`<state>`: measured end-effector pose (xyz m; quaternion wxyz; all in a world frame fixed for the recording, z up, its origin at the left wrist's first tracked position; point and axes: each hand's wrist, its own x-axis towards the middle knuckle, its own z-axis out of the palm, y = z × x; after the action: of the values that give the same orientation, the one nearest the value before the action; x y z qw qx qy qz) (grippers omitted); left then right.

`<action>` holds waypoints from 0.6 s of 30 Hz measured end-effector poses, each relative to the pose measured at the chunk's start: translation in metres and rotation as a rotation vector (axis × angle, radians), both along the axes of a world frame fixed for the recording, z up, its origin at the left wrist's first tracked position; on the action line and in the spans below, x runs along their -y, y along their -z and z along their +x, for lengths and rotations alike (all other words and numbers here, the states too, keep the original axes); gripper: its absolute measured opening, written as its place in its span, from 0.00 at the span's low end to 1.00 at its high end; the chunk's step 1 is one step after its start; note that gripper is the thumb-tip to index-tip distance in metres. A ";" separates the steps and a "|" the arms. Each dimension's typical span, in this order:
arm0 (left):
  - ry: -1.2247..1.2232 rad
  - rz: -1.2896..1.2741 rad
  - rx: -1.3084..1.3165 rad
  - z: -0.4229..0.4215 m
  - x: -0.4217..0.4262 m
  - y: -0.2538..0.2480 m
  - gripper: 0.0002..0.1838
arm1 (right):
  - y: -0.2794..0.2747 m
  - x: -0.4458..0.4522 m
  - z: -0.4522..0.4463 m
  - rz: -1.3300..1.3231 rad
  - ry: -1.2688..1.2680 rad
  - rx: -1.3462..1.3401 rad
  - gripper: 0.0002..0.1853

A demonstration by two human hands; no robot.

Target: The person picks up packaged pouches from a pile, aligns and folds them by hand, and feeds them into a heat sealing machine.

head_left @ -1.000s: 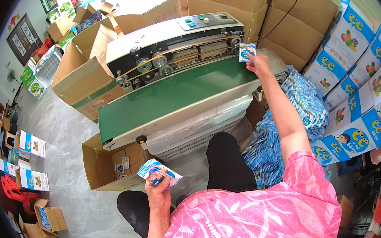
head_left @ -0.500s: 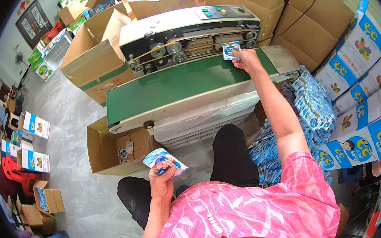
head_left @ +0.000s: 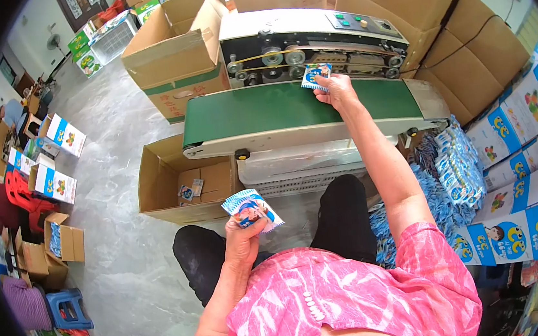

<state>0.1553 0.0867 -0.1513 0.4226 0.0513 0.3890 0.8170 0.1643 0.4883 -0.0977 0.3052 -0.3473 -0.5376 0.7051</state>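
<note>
My left hand (head_left: 243, 238) is closed round a fanned stack of small blue-and-white packets (head_left: 251, 210), held above my lap. Stretched forward, my right hand (head_left: 337, 90) pinches a single blue-and-white packet (head_left: 316, 76) by its near side. That packet is upright, its far edge close to the rollers and belts of a band sealing machine (head_left: 315, 43). Below it runs the green conveyor belt (head_left: 257, 111). Whether the packet's edge touches the sealer's belts, I cannot tell.
An open carton (head_left: 154, 185) with a few packets inside stands below the conveyor's left end. Piled packets (head_left: 460, 169) lie at right, beside printed cartons (head_left: 513, 144). A large cardboard box (head_left: 171, 61) stands behind left. People sit at the far left near a red stool (head_left: 22, 192).
My right hand has moved left along the sealer with its packet. The view has shifted, so the machine appears further right. My left hand still holds its stack.
</note>
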 end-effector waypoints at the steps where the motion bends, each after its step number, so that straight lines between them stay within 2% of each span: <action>1: -0.003 0.015 0.011 0.000 0.001 -0.001 0.19 | -0.001 0.005 -0.005 0.002 -0.007 -0.001 0.14; 18: -0.089 0.029 0.005 -0.015 0.025 0.001 0.21 | -0.003 0.108 -0.125 -0.042 -0.189 -0.062 0.12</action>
<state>0.1402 0.0621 -0.1524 0.3861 0.0380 0.3779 0.8406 0.0397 0.3807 -0.0943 0.2463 -0.2794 -0.5436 0.7522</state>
